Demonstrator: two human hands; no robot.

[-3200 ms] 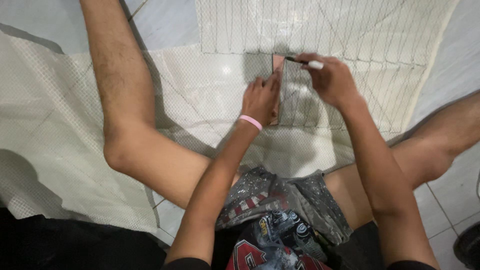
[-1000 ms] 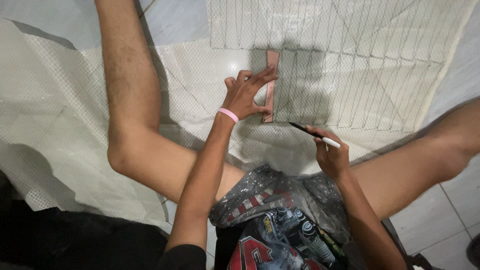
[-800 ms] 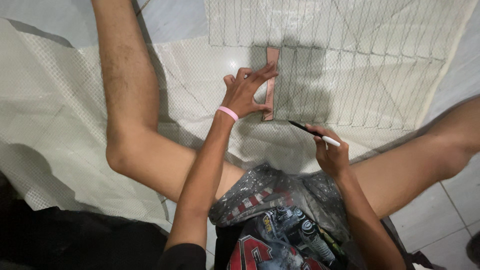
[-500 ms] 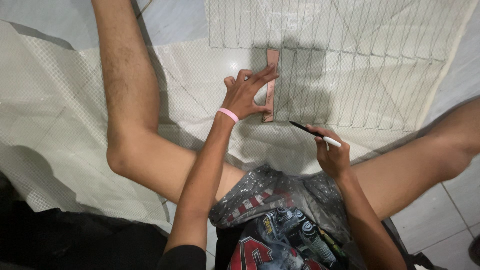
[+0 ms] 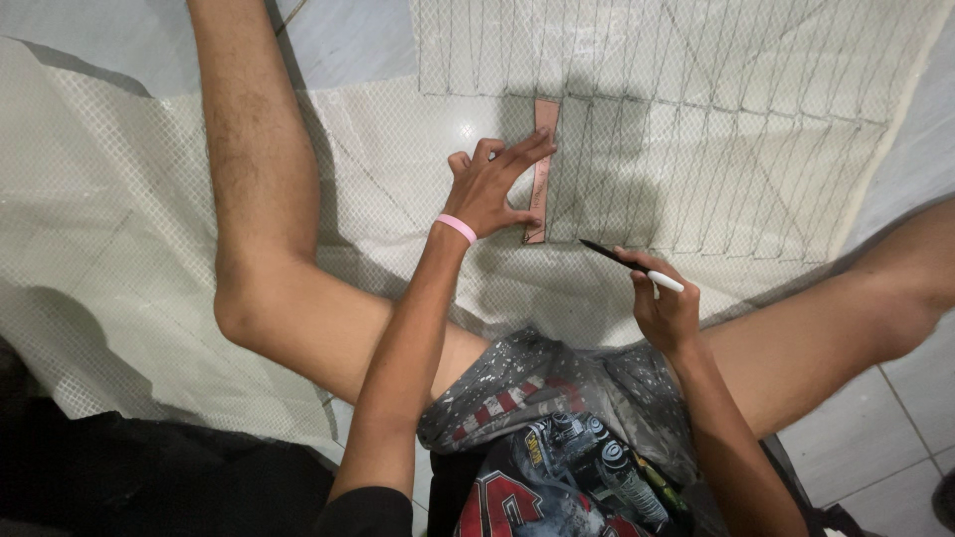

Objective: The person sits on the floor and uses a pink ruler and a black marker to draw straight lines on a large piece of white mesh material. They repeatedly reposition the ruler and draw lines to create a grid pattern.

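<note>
My left hand [image 5: 494, 184], with a pink band at the wrist, presses its spread fingers on a narrow pinkish ruler strip [image 5: 542, 149]. The strip lies upright along a drawn line on a white mesh sheet [image 5: 696, 109] spread on the floor. My right hand [image 5: 665, 306] is lower and to the right, held above the sheet, gripping a black marker with a white cap end [image 5: 637, 267]. The marker's tip points up and left toward the strip's lower end, a little apart from it. Many parallel lines are drawn on the sheet right of the strip.
I sit on a tiled floor [image 5: 895, 447] with my bare legs spread, the left leg [image 5: 269, 229] bent across the sheet, the right leg [image 5: 856, 318] stretching right. More mesh sheet [image 5: 109, 278] covers the floor at left. A dark cloth [image 5: 149, 477] lies at the lower left.
About three seconds ago my right hand was marking along the strip near its top. It has since pulled back down and right with the marker. The left hand stays on the strip.
</note>
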